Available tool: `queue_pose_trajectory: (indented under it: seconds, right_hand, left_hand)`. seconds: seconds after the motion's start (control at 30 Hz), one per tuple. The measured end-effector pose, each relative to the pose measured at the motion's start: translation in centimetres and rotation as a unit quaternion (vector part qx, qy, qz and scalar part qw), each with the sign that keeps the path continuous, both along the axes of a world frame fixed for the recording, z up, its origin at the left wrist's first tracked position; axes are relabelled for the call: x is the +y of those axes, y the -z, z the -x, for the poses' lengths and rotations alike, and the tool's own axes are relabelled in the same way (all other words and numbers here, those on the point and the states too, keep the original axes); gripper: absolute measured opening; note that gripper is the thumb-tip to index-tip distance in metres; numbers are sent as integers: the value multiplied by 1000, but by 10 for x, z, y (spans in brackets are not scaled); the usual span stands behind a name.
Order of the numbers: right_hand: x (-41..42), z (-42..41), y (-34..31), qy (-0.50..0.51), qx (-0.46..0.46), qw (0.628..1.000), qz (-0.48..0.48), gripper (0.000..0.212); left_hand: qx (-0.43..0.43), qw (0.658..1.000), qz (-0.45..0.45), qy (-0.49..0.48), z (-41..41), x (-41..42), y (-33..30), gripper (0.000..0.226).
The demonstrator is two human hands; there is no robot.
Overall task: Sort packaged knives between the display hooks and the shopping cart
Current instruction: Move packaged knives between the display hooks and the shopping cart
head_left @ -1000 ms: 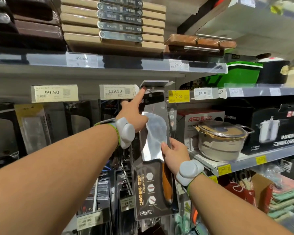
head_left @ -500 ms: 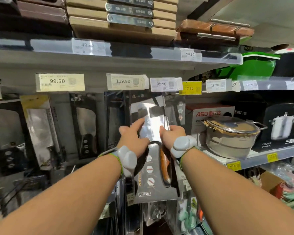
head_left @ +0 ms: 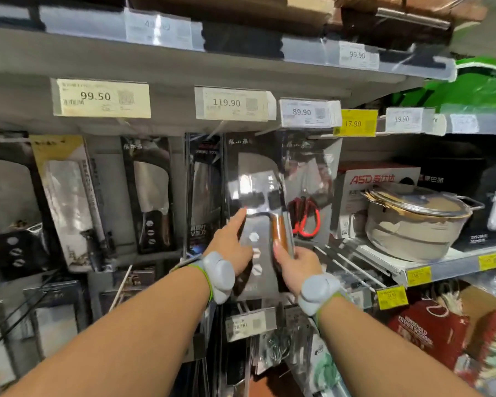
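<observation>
A packaged cleaver [head_left: 254, 179], black card with a shiny blade and brown handle, hangs upright in the knife display under the 119.90 tag [head_left: 232, 104]. My left hand [head_left: 233, 249] lies on its lower left edge, index finger pointing up along the pack. On the lower right, beside the handle, my right hand [head_left: 297, 266] grips the pack. More packaged knives [head_left: 152, 193] hang on hooks to the left. The shopping cart is not in view.
A red-handled scissors pack [head_left: 305, 214] hangs just right of the cleaver. A lidded pot [head_left: 413, 224] and boxes stand on the shelf [head_left: 447, 265] at right. Bare hook rods [head_left: 352, 267] stick out below it. Lower packs [head_left: 249, 325] hang beneath my wrists.
The cleaver pack went from being lifted to the hook to hanging in the display. Both hands slid down from its top and middle to its lower part.
</observation>
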State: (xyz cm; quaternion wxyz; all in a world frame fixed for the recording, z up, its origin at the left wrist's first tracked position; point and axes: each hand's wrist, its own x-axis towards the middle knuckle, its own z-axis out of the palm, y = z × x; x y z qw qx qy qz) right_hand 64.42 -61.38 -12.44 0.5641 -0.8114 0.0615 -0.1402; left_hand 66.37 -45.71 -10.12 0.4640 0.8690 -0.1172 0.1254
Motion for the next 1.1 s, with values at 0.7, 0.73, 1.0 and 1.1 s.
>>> queue_pose_trajectory:
  seconds: [0.7,0.73,1.0,1.1]
  right_hand:
    - [21,100,-72,-72,-84,993,-39,43]
    - [28,118,-81,-80,-95,992,-26,42]
    - [93,241,-131,-207,-163,965,-5,33]
    - [124,274,-137,-259,-177,949,-6,28]
  left_hand:
    - [6,998,7,-64,121,10,-67,47]
    - [-5,997,-13,-76,140,15,-73,45]
    - [-56,989,-60,-124,294,66,-118,20]
    - [-68,983,-86,-146,347,96,-125,15]
